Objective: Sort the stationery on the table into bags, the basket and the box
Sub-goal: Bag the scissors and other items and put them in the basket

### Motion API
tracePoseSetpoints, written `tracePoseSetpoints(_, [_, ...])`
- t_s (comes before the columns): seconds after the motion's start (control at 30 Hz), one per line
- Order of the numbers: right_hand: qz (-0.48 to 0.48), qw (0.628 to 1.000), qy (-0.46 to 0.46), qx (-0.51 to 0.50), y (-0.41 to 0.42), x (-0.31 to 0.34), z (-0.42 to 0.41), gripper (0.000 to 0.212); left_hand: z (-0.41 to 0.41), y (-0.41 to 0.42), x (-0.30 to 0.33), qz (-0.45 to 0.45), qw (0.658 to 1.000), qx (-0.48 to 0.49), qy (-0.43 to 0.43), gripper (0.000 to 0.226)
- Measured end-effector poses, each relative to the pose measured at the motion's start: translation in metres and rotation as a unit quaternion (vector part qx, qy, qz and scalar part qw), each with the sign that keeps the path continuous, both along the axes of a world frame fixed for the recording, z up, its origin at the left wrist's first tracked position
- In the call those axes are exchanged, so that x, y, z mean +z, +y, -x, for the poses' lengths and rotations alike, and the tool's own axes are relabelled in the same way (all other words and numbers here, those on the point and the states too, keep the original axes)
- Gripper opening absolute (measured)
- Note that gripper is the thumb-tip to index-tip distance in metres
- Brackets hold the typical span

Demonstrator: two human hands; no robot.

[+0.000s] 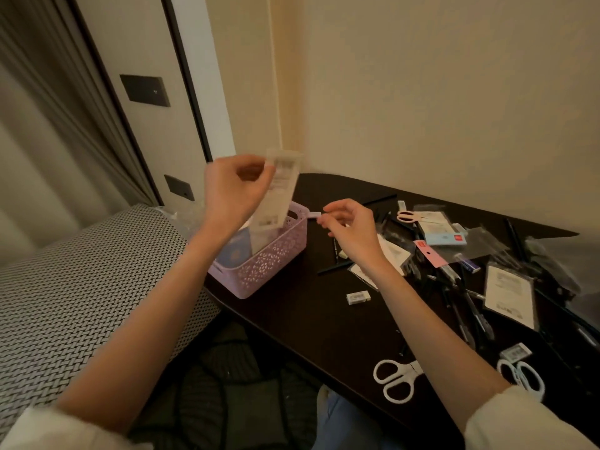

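A: Head view. The left hand [233, 190] pinches a clear bag [276, 193] by its upper edge, long axis near upright, its lower end hanging just above the lilac basket [276, 254].

B: And the right hand [349, 227]?

A: Beside the basket, fingertips pinching a small pale piece [314, 216] (too small to identify); the loose stationery [454, 254] lies farther right on the surface [324, 319]. The bag's mouth is, I judge, up-left of that piece.

grey curtain [42, 102], two dark wall plates [145, 90], woven-pattern seat [81, 280]

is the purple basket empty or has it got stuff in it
Not empty: the perforated purple plastic basket holds a blue booklet-like item and some pale packets.
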State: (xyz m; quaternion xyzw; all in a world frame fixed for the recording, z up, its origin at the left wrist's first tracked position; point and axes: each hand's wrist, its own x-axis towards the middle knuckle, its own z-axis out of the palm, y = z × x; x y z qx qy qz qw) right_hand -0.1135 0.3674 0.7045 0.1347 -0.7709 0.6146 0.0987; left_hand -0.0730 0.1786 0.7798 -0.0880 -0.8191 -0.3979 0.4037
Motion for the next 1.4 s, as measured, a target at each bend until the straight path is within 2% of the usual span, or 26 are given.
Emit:
tracePoseSetpoints(0.07, [-0.041,0.999,-0.006,-0.002,0.002,-0.009,0.002,0.015,0.007,-0.003,0.007,0.099,0.995,0.020,0.005,0.015])
tracePoseSetpoints(0.17, [-0.075,0.997,-0.019,-0.009,0.009,-0.020,0.001,0.017,0.019,-0.001,-0.002,0.240,0.967,0.020,-0.080,0.021])
tracePoseSetpoints(0.33, [-0.120,0.992,-0.029,-0.024,0.021,-0.032,-0.003,0.017,0.040,0.000,-0.031,0.356,0.914,0.041,-0.192,0.041])
tracePoseSetpoints(0.4, [-0.137,0.990,-0.034,-0.024,0.026,-0.035,-0.004,0.019,0.045,0.002,-0.040,0.372,0.901,0.046,-0.218,0.047])
tracePoseSetpoints(0.57, [-0.161,0.986,-0.038,-0.033,0.041,-0.042,-0.009,0.020,0.050,0.002,-0.059,0.399,0.868,0.052,-0.292,0.022])
tracePoseSetpoints(0.7, [-0.163,0.985,-0.044,-0.046,0.052,-0.045,-0.013,0.020,0.057,-0.006,-0.072,0.403,0.863,0.043,-0.303,0.022])
tracePoseSetpoints(0.8, [-0.166,0.984,-0.046,-0.051,0.058,-0.045,-0.016,0.018,0.072,-0.021,-0.084,0.374,0.866,0.032,-0.331,0.038])
tracePoseSetpoints(0.9, [-0.160,0.985,-0.046,-0.053,0.064,-0.044,-0.019,0.018,0.081,-0.030,-0.088,0.348,0.868,0.008,-0.355,0.024])
tracePoseSetpoints(1.0, [-0.162,0.984,-0.047,-0.059,0.068,-0.044,-0.022,0.018,0.084,-0.033,-0.089,0.351,0.853,-0.013,-0.386,0.015])
tracePoseSetpoints(1.1, [-0.157,0.984,-0.052,-0.066,0.073,-0.044,-0.026,0.018,0.081,-0.034,-0.089,0.355,0.833,-0.034,-0.423,0.021])
tracePoseSetpoints(1.17, [-0.156,0.984,-0.053,-0.072,0.078,-0.045,-0.029,0.017,0.076,-0.034,-0.089,0.336,0.841,-0.031,-0.424,0.029])
tracePoseSetpoints(1.23, [-0.155,0.983,-0.055,-0.078,0.086,-0.046,-0.034,0.019,0.069,-0.029,-0.088,0.299,0.874,-0.009,-0.384,0.031])
tracePoseSetpoints(1.33, [-0.151,0.983,-0.068,-0.083,0.099,-0.048,-0.044,0.021,0.053,-0.009,-0.092,0.217,0.944,0.034,-0.245,0.026])
tracePoseSetpoints(1.4, [-0.172,0.980,-0.078,-0.061,0.111,-0.049,-0.053,0.020,0.036,0.011,-0.096,0.175,0.971,0.031,-0.159,0.022])
